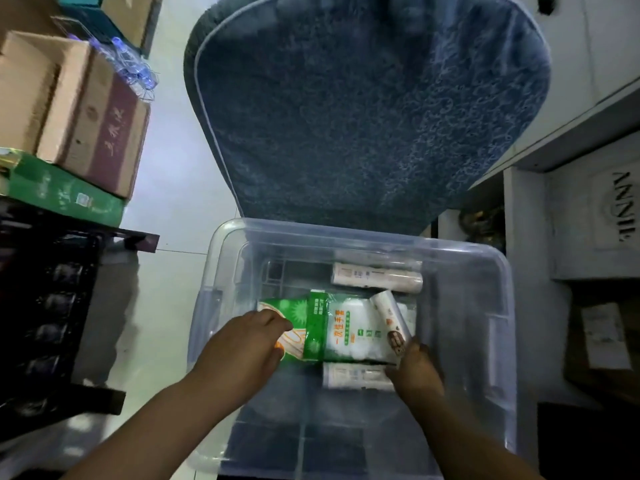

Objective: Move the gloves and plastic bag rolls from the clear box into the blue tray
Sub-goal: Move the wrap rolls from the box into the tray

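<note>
Head view — right hand point(417, 370) hides lower roll's point(353, 375) end.

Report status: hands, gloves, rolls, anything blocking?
Left hand gripping green glove pack. Right hand on tilted roll. Two more rolls still in clear box. No obstruction; blue tray unseen.

Three bag rolls point(377, 277), one glove pack point(332, 327).

We see our left hand point(239, 351) and right hand point(417, 370) bare, forearms uncovered, no sleeves, rings or watch showing.
</note>
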`<state>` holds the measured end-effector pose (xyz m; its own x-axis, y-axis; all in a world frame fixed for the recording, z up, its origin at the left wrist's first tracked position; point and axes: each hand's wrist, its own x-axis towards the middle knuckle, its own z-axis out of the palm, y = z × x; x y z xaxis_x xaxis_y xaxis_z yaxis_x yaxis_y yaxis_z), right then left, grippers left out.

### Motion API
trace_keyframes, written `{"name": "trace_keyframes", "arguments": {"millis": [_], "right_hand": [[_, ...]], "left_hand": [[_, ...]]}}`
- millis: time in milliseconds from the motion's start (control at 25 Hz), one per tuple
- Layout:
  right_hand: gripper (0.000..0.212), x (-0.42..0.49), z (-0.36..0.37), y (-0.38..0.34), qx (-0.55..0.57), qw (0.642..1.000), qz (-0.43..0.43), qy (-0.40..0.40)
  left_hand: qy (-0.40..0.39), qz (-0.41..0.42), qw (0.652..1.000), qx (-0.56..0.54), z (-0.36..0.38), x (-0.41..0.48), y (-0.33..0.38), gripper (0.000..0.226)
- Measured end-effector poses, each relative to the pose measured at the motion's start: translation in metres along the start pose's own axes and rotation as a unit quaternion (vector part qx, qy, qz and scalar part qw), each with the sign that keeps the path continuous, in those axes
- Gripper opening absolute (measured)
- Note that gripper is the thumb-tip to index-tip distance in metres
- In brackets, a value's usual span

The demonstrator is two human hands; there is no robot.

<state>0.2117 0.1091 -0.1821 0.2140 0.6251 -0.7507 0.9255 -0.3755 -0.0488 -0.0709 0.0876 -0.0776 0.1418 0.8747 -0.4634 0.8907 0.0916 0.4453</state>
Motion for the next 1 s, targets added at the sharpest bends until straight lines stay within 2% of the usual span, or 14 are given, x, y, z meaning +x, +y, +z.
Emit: {"name": "trace_keyframes", "arguments": {"millis": [40,160,240,360,480,560,640,680,760,840,1000], "right_hand": [[0.059,0.003,0.002,-0.001,-0.002,1.0,-0.002,-0.016],[0.047,-0.004,-0.003,-0.015,0.13,0.98,0.0,-0.15],[0.042,-0.018,-0.01,-0.027,0.173,0.962,-0.069,-0.199],[0.046,-0.044,-0.031,-0.043,0.158,0.932,-0.198,-0.259],[0.048,-0.052,-0.041,-0.047,0.148,0.899,-0.255,-0.323],[0.054,-0.042,-0.041,-0.039,0.187,0.888,-0.232,-0.351],[0.062,-0.023,-0.031,-0.026,0.212,0.903,-0.174,-0.33],[0.065,-0.013,-0.024,-0.019,0.185,0.927,-0.146,-0.291],[0.067,0.007,-0.004,-0.005,0.058,0.966,-0.133,-0.214],[0.063,0.019,0.014,0.008,-0.069,0.967,-0.165,-0.181],[0.058,0.031,0.036,0.015,-0.217,0.943,-0.217,-0.13]], "left_hand": [[-0.01,0.012,1.0,0.004,0.002,0.005,-0.001,0.039],[-0.018,0.038,0.999,0.028,0.007,0.013,0.005,0.048],[-0.038,0.062,0.996,0.057,0.008,0.015,0.014,0.06],[-0.041,0.142,0.978,0.148,0.006,0.017,0.023,0.074],[-0.089,0.174,0.957,0.215,0.003,0.019,0.023,0.062],[-0.121,0.156,0.951,0.238,0.0,0.021,0.021,0.053],[-0.112,0.134,0.951,0.256,-0.003,0.023,0.017,0.048],[-0.099,0.117,0.951,0.267,-0.005,0.025,0.013,0.047],[-0.083,0.063,0.953,0.283,-0.012,0.026,0.004,0.048],[-0.075,0.005,0.954,0.29,-0.021,0.027,-0.001,0.055],[-0.041,-0.017,0.96,0.277,-0.031,0.033,-0.006,0.053]]}}
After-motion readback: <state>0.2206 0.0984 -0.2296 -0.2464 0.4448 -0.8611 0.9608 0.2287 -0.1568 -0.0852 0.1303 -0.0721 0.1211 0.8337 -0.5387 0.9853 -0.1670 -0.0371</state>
